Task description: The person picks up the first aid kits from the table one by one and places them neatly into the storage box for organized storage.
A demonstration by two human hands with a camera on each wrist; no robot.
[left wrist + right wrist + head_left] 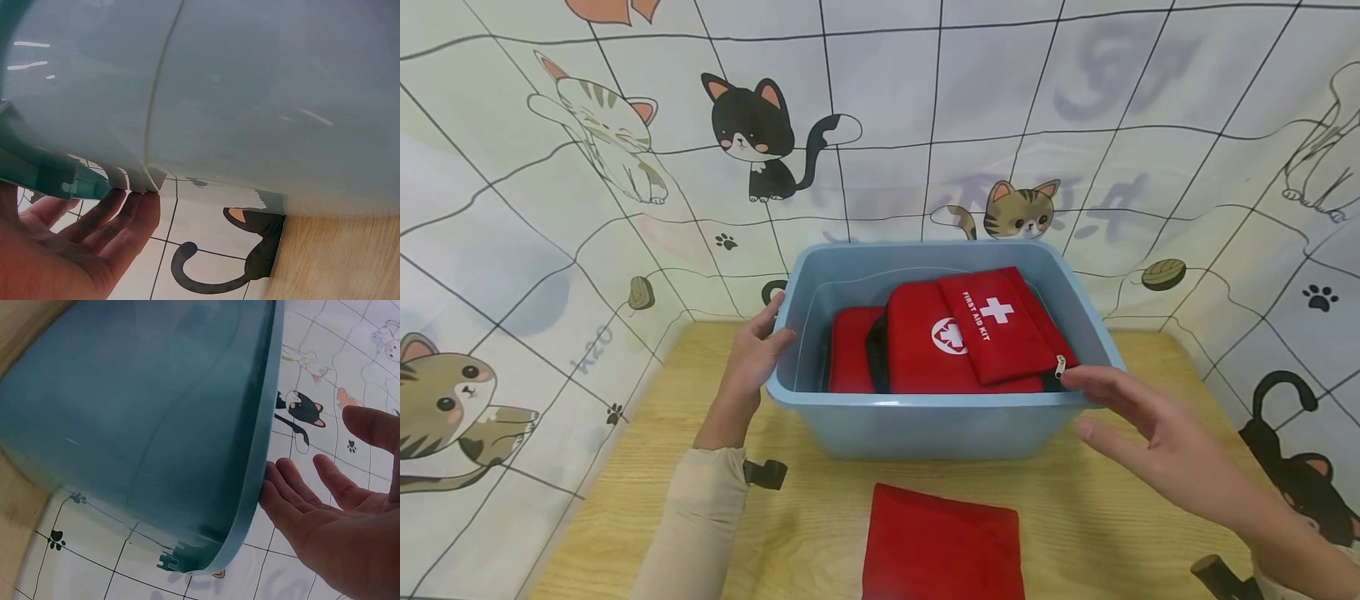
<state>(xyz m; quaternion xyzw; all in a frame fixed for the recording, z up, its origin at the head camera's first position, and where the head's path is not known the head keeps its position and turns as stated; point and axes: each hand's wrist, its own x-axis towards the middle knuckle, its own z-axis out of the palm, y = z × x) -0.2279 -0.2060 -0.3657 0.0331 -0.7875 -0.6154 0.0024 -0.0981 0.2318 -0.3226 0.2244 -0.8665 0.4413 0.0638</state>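
A blue plastic bin (925, 427) stands on the table before me. Inside lie a red first aid pouch (1011, 337) with a white cross and a zipper pull, a larger red case (917, 333) under it, and another red case (853, 333) with a black handle beside them. At the bin's left end is my left hand (752, 350); its fingertips touch the outer wall in the left wrist view. My right hand (1172, 450) is spread at the right front corner, fingertips right at the rim (259, 462) in the right wrist view. Neither hand holds a pouch.
A flat red pouch (943, 542) lies on the wooden table (797, 533) in front of the bin, cut off by the lower frame edge. Behind and at both sides hangs a white grid-patterned sheet (887, 108) with cartoon cats.
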